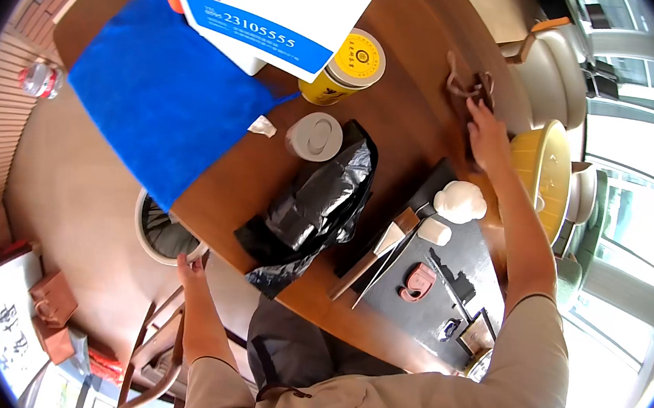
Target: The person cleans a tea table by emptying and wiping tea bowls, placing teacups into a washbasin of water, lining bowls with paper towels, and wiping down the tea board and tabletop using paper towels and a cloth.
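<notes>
My left hand [191, 267] is closed on the rim of a round waste bin [140, 227] with a dark liner, beside the table edge. At the table's far right, my right hand [489, 137] reaches out with its fingers closed on a crumpled brown strip with loose strap-like ends [458, 84]; part of it is hidden by the hand. A black plastic bag [316, 195] lies on the table between my arms. Next to it stand a canister with a grey lid [316, 136] and a yellow tin [348, 63].
A blue cloth [160, 93] hangs over the left table edge, near a white and blue printed bag [274, 18]. A black tray [446, 271] on the right holds a reddish-brown piece [418, 282] and a white rounded object [461, 202]. A yellow tub [546, 174] stands beyond; a wooden chair [160, 345] is below left.
</notes>
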A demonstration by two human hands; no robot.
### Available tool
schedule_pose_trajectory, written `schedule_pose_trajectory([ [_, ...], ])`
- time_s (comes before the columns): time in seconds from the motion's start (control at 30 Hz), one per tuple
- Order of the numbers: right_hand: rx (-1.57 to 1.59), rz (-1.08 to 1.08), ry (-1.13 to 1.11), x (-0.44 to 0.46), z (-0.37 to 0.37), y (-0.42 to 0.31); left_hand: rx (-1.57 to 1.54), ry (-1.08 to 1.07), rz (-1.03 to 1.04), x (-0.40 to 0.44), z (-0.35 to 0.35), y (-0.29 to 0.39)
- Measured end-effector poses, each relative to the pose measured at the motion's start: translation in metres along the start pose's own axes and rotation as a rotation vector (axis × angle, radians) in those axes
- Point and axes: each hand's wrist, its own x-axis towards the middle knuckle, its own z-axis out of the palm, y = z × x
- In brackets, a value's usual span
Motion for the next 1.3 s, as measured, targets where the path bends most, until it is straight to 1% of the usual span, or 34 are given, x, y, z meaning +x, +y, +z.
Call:
schedule_pose_trajectory([
  [0.03,0.043,-0.083,-0.003,-0.012,-0.001,-0.001,0.013,-0.091,-0.024,0.006,-0.004,-0.022],
  [0.07,0.026,-0.079,0.007,-0.020,-0.007,-0.008,0.023,-0.186,-0.044,0.005,0.003,-0.040],
  [0.1,0.069,-0.217,-0.052,-0.027,-0.013,-0.015,-0.041,-0.389,-0.165,0.003,0.012,-0.058],
  [0.13,0.110,-0.354,-0.114,-0.027,-0.019,-0.023,-0.027,-0.462,-0.211,-0.001,0.017,-0.075],
  [0.17,0.092,-0.345,-0.103,-0.019,-0.024,-0.030,0.014,-0.432,-0.212,-0.003,0.017,-0.094],
  [0.23,0.082,-0.446,-0.142,0.008,-0.025,-0.047,0.075,-0.390,-0.224,-0.008,0.009,-0.124],
  [0.3,0.085,-0.353,-0.089,0.057,-0.016,-0.050,0.123,-0.355,-0.224,-0.002,-0.001,-0.149],
  [0.37,0.082,-0.192,-0.057,0.118,-0.006,-0.026,0.161,-0.322,-0.216,0.003,-0.008,-0.166],
  [0.43,0.082,-0.126,-0.006,0.172,0.006,0.020,0.187,-0.287,-0.202,0.011,-0.014,-0.178],
  [0.47,0.010,-0.125,-0.029,0.200,0.024,0.060,0.199,-0.270,-0.194,0.014,-0.017,-0.183],
  [0.5,-0.019,-0.008,-0.067,0.205,0.031,0.078,0.207,-0.249,-0.186,0.018,-0.021,-0.187],
  [0.53,0.034,0.160,-0.060,0.202,0.041,0.095,0.219,-0.230,-0.174,0.021,-0.026,-0.191],
  [0.57,0.022,0.287,-0.063,0.200,0.054,0.122,0.233,-0.211,-0.164,0.023,-0.030,-0.192],
  [0.6,-0.001,0.417,-0.141,0.193,0.056,0.135,0.245,-0.192,-0.152,0.024,-0.034,-0.193],
  [0.63,-0.029,0.548,-0.217,0.178,0.054,0.138,0.259,-0.174,-0.142,0.024,-0.037,-0.193],
  [0.7,0.191,0.768,-0.395,0.120,-0.014,0.035,0.293,-0.134,-0.097,0.024,-0.040,-0.189],
  [0.73,0.194,0.718,-0.442,0.109,-0.014,0.041,0.323,-0.111,-0.066,0.021,-0.041,-0.182],
  [0.77,0.204,0.660,-0.487,0.103,-0.014,0.043,0.364,-0.078,-0.016,0.019,-0.040,-0.173],
  [0.8,0.207,0.621,-0.493,0.090,-0.025,0.029,0.418,-0.044,0.055,0.012,-0.037,-0.159],
  [0.83,0.217,0.581,-0.499,0.077,-0.037,0.014,0.525,0.023,0.166,0.008,-0.031,-0.146],
  [0.87,0.249,0.556,-0.503,0.069,-0.041,0.011,0.614,0.079,0.325,-0.001,-0.025,-0.130],
  [0.9,0.295,0.355,-0.395,0.065,-0.046,0.017,0.626,0.088,0.519,-0.021,-0.015,-0.107],
  [0.93,0.340,0.164,-0.276,0.056,-0.055,0.015,0.586,0.026,0.699,-0.050,-0.004,-0.080],
  [1.0,0.470,0.017,0.065,0.013,-0.115,-0.046,0.514,-0.214,0.866,-0.195,0.059,0.004],
  [1.07,0.742,0.015,0.137,-0.047,-0.175,-0.108,0.864,-0.599,1.348,-0.318,0.094,0.062],
  [1.13,0.877,-0.128,0.174,-0.111,-0.186,-0.140,0.967,-1.031,1.707,-0.410,0.140,0.092],
  [1.17,0.895,-0.132,0.123,-0.145,-0.211,-0.174,1.011,-1.138,1.720,-0.437,0.161,0.087],
  [1.2,1.022,-0.067,0.036,-0.182,-0.207,-0.196,1.059,-1.253,1.731,-0.458,0.177,0.081],
  [1.23,1.248,0.064,-0.214,-0.219,-0.185,-0.206,1.202,-1.227,1.762,-0.471,0.185,0.070],
  [1.27,1.006,-0.144,-0.170,-0.247,-0.190,-0.221,1.337,-1.190,1.793,-0.477,0.193,0.059],
  [1.3,1.113,-0.105,-0.238,-0.278,-0.185,-0.231,1.429,-1.113,1.816,-0.482,0.198,0.052],
])
